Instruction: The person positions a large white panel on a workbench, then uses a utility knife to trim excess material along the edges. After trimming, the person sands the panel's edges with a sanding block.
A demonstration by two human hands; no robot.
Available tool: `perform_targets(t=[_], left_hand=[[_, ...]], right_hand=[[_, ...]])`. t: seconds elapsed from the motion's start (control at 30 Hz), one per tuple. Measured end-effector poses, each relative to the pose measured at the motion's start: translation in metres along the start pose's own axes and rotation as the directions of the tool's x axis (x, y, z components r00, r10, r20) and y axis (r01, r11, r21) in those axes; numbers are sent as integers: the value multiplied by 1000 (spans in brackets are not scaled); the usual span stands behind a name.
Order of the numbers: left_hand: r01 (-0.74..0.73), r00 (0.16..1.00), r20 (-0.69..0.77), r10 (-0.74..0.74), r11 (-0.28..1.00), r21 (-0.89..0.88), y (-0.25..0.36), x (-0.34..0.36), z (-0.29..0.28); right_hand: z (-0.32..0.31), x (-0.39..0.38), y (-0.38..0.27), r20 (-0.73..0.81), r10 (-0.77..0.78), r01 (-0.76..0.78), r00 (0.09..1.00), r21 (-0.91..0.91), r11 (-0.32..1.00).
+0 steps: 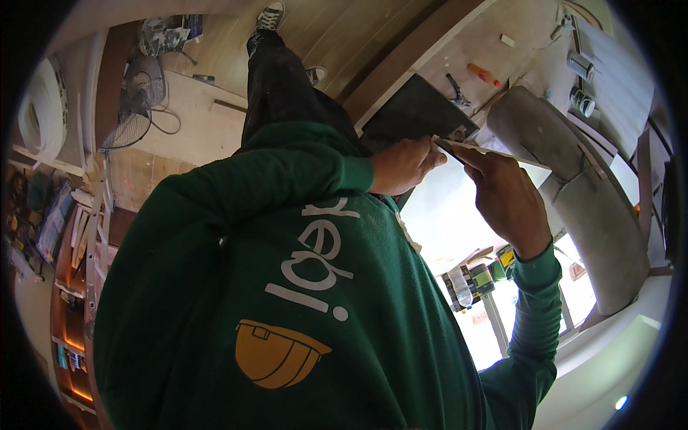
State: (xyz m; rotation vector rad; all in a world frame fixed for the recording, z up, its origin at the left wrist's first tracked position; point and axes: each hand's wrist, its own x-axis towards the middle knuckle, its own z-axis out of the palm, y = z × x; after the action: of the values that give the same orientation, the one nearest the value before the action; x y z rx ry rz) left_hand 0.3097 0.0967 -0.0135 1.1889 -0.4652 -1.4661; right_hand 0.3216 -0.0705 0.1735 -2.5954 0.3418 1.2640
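My left hand (412, 166), coming from the green sleeve, is closed at the near end of a narrow pale edge (494, 152), its fingertips curled at that edge. My right hand (505, 201) is closed around a small dark, flat object (446, 146) lying along the same edge, index finger stretched toward my left hand. The two hands almost touch. Below them is a bright white surface (437, 208); I cannot tell whether it is one piece with the edge. A dark rectangular panel (405, 107) lies just beyond my left hand.
A grey padded seat (588, 229) curves along the right. Pliers (456, 90), an orange bottle (481, 74) and cans (580, 65) are at upper right. A fan (143, 89) stands upper left, a ladder (97, 265) and lit shelves (72, 337) at left. My sneakered foot (269, 18) is on wood flooring.
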Motion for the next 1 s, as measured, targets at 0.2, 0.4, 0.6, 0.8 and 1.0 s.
perform_targets(t=[0.2, 0.4, 0.6, 0.8, 1.0], left_hand=[[13, 1000, -28, -12, 999, 51, -13, 8, 6], [-86, 992, -86, 91, 994, 63, -21, 12, 10], [-33, 999, -36, 35, 997, 64, -10, 6, 6], [-123, 986, -101, 130, 990, 73, -19, 11, 17], [-54, 997, -44, 58, 996, 72, -14, 8, 13]], right_hand=[[2, 2, -4, 75, 78, -82, 994, 45, 996], [10, -10, -18, -117, 21, -32, 993, -94, 995], [17, -12, -9, -121, -25, 26, 992, 1, 1000], [32, -6, -7, -129, 23, -35, 991, -92, 995], [11, -3, 17, -163, 160, -155, 974, 46, 987]])
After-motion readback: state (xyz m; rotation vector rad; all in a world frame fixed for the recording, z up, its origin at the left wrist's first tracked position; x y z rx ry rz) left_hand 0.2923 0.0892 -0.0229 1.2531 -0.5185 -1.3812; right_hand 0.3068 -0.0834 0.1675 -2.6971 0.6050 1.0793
